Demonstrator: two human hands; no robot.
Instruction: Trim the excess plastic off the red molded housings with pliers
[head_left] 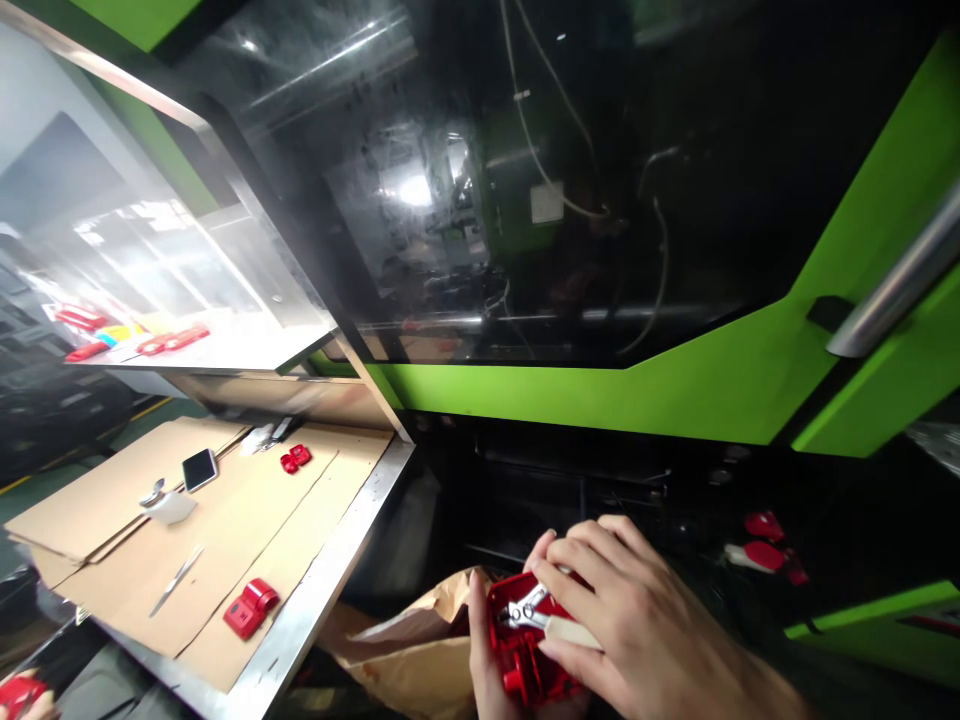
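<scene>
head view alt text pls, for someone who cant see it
A right hand grips a red plastic part with a small metal tool on it, before a green machine. To the left, a cardboard-covered table holds a phone and more red parts.

On the table (315, 610) at left lies cardboard (247, 530); on it sit a phone (199, 469), a knife (175, 580) and a plastic part (250, 607). To its right, a hand (637, 620) grips another part (525, 640) above a paper bag (420, 650), before the machine (600, 390).
</scene>
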